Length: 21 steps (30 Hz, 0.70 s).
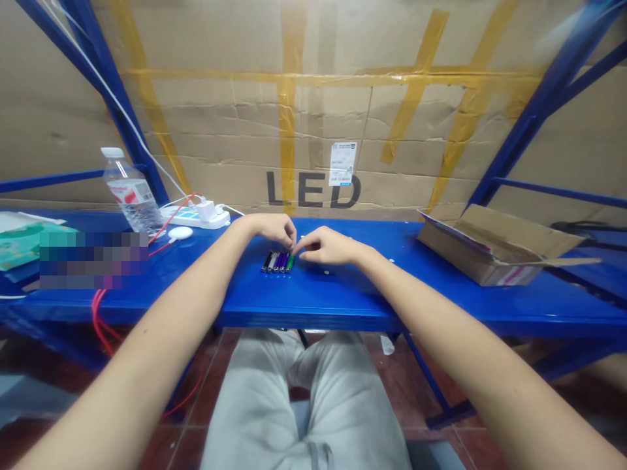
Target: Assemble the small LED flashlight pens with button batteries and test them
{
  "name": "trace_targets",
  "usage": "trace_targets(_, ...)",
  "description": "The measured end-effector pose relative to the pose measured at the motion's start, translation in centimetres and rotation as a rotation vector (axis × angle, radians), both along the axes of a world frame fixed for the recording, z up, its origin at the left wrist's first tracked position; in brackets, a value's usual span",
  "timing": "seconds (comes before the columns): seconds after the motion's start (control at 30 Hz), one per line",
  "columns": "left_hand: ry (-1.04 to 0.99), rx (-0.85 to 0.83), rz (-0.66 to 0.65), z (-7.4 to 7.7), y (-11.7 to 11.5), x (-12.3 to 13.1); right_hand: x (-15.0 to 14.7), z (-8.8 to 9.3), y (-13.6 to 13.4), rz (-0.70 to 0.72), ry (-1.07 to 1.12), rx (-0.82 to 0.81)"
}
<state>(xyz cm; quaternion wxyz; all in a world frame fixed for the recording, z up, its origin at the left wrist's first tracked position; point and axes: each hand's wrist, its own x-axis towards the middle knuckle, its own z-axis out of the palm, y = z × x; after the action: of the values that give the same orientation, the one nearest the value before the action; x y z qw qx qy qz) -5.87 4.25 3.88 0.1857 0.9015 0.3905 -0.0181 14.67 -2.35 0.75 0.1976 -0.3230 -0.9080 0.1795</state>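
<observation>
On the blue table, several slim, shiny tubes lie side by side in a short row, from a black tube [266, 262] on the left through grey and purple to a green tube [290, 263] on the right. They are too small to tell their exact kind. My left hand [275, 228] arches over the far end of the row, its fingers bent together; whatever they pinch is hidden. From the right, my right hand [327, 246] reaches in with thumb and forefinger closed at the green tube's upper end. The fingertips of both hands almost meet there.
An open cardboard box [494, 261] stands at the right. To the left are a water bottle [130, 192], a white power strip [215, 217] with cables, a round white charger [181, 234] and a green packet [32, 241]. Large taped cardboard [235, 130] rises behind the table.
</observation>
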Motion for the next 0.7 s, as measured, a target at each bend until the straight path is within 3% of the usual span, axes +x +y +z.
trace_targets(0.33,0.050,-0.011,-0.020,-0.5,0.6,0.0,-1.2,-0.4,-1.0,0.099,-0.113,0.102)
trace_targets(0.53,-0.012,0.000,-0.030,-0.9,0.5,0.5,-1.1,0.6,-2.0,-0.011,-0.290,0.144)
trace_targets(0.7,-0.102,0.058,-0.021,-0.7,0.1,0.8,-0.8,1.6,-2.6,-0.119,-0.444,0.075)
